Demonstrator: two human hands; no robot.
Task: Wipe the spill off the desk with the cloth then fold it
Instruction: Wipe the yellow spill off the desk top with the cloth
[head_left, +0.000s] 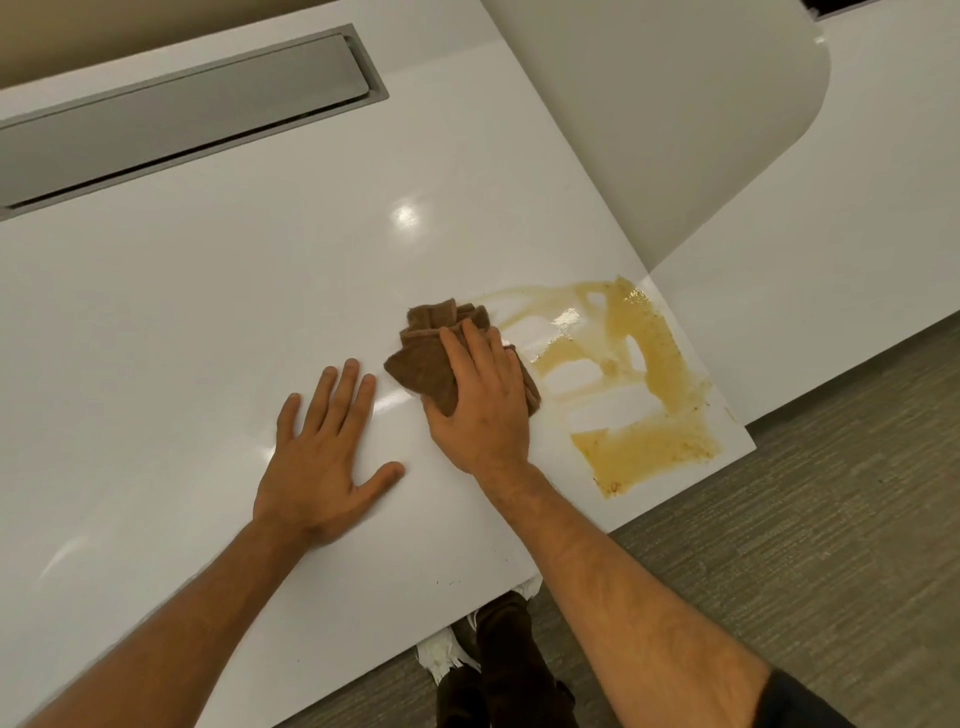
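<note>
A brown cloth (423, 358) lies bunched on the white desk (208, 322), and my right hand (480, 400) presses down on it with the fingers wrapped over its top. Just right of the cloth spreads a yellowish spill (647, 384), smeared in streaks and pooled thickest near the desk's right corner. My left hand (324, 460) rests flat on the desk to the left of the cloth, fingers apart, holding nothing.
A long grey recessed cable tray (171, 119) runs across the desk's far left. A second white desk (805, 249) with a curved panel adjoins at the right. The desk's near and right edges drop to grey carpet (805, 545), where my shoes show.
</note>
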